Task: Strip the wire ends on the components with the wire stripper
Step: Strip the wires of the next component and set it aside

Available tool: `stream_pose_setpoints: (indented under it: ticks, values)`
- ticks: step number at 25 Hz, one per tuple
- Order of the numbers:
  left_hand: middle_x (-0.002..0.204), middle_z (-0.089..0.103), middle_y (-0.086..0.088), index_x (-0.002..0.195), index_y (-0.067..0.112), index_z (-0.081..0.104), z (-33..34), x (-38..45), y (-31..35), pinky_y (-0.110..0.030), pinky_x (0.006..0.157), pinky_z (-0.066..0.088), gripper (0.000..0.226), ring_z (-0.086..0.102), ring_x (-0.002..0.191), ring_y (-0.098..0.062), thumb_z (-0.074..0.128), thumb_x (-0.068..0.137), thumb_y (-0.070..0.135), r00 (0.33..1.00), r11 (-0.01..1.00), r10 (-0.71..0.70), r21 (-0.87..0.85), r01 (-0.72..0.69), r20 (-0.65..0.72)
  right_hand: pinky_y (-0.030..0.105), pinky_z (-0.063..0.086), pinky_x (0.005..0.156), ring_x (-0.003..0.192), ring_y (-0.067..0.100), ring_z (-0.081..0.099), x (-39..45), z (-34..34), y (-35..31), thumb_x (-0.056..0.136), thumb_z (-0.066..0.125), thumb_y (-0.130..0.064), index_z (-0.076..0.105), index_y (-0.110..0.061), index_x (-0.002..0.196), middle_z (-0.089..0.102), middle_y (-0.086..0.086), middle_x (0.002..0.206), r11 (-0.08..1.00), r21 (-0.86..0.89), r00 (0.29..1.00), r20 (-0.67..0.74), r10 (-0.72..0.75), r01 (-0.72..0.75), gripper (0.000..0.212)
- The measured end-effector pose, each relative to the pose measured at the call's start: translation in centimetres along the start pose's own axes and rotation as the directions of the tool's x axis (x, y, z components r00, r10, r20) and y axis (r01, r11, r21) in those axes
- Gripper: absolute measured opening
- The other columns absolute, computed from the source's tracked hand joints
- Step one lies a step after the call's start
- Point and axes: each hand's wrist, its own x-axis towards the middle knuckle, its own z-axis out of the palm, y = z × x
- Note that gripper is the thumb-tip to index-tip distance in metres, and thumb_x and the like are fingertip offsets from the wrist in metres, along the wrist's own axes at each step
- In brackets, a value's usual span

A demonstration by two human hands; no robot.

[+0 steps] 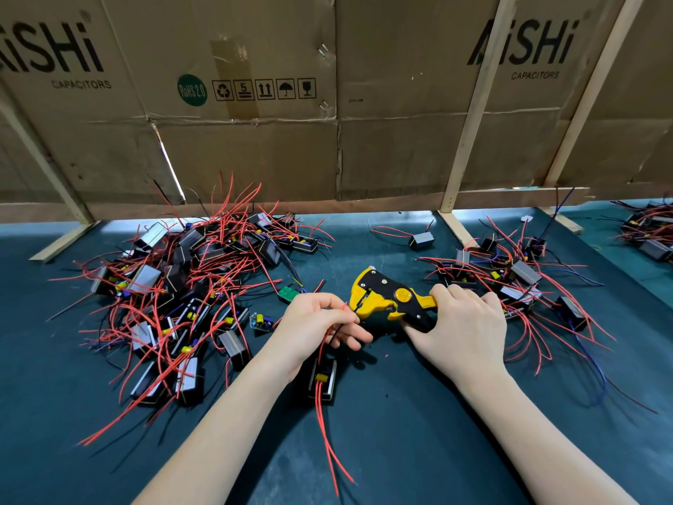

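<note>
My right hand (462,324) grips the handles of a yellow and black wire stripper (388,298), its jaws pointing left. My left hand (318,328) pinches a red wire and a black wire (337,331) and holds their ends at the stripper's jaws. These wires run down to a small black component (322,377) lying on the dark green mat under my left wrist. More red wires trail from that component toward me.
A big pile of components with red wires (189,286) lies left. A smaller pile (510,278) lies right, beyond my right hand. One lone component (418,239) sits at the back centre. A cardboard wall (327,103) on wooden struts closes the back. Another pile (652,231) sits far right.
</note>
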Motion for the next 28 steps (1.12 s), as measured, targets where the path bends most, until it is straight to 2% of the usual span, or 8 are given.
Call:
stream_pose_setpoints:
  ticks: [8,16,20,22,25,28]
  values:
    - [0.075,0.074,-0.019,0.079,0.004,0.057,0.0,0.0,0.0,-0.018,0.048,0.041,0.012,0.065,0.053,-0.017,0.055,0.089,-0.002,1.000,1.000,-0.005,0.008,0.005,0.001,0.037,0.037,0.066,0.059,0.030,0.061,0.0,0.0,0.0,0.056,0.086,-0.044,0.059,-0.010,0.065,0.059,0.005,0.060,1.000,0.010,1.000,0.020,-0.012,0.012,0.044]
    - [0.073,0.073,-0.021,0.072,0.005,0.056,-0.4,-0.1,0.2,-0.019,0.048,0.039,0.019,0.062,0.050,-0.019,0.056,0.089,-0.003,1.000,1.000,-0.008,0.028,0.007,0.026,0.033,0.034,0.059,0.048,0.029,0.056,0.0,0.2,-0.1,0.054,0.087,-0.045,0.054,-0.013,0.056,0.055,0.005,0.052,1.000,0.005,0.998,0.055,-0.028,0.028,0.046]
    - [0.072,0.073,-0.022,0.072,0.006,0.055,-0.5,-0.1,0.2,-0.019,0.048,0.039,0.019,0.062,0.049,-0.019,0.056,0.088,-0.003,0.999,0.999,-0.009,0.031,0.008,0.041,0.025,0.026,0.051,0.041,0.029,0.053,0.1,-0.2,-0.3,0.047,0.092,-0.043,0.050,-0.012,0.047,0.051,0.006,0.043,1.000,-0.011,0.997,0.079,-0.015,0.015,0.052]
    - [0.073,0.073,-0.022,0.072,0.006,0.055,-0.6,0.0,0.2,-0.018,0.047,0.040,0.018,0.062,0.049,-0.019,0.057,0.088,-0.002,0.998,1.000,-0.005,0.029,0.004,0.060,0.024,0.024,0.051,0.045,0.030,0.055,0.1,-0.3,-0.2,0.050,0.089,-0.046,0.052,-0.013,0.049,0.053,0.005,0.046,1.000,-0.025,0.994,0.106,0.004,-0.001,0.050]
    - [0.071,0.072,-0.023,0.073,0.005,0.054,-1.1,0.1,0.3,-0.019,0.046,0.043,0.018,0.060,0.046,-0.020,0.058,0.089,-0.002,0.996,0.997,-0.016,0.072,0.009,0.091,0.028,0.024,0.055,0.062,0.032,0.061,0.0,-0.2,-0.4,0.066,0.076,-0.059,0.058,-0.016,0.058,0.062,0.005,0.058,0.999,-0.050,0.986,0.167,0.017,-0.009,0.047]
    - [0.070,0.072,-0.023,0.072,0.006,0.055,-2.0,0.2,0.7,-0.023,0.049,0.046,0.018,0.059,0.043,-0.020,0.058,0.088,-0.001,0.990,0.991,-0.047,0.131,0.029,0.136,0.029,0.022,0.056,0.066,0.031,0.063,0.0,-0.5,-1.0,0.069,0.070,-0.064,0.059,-0.019,0.061,0.064,0.003,0.062,0.998,-0.060,0.983,0.179,0.030,-0.019,0.046]
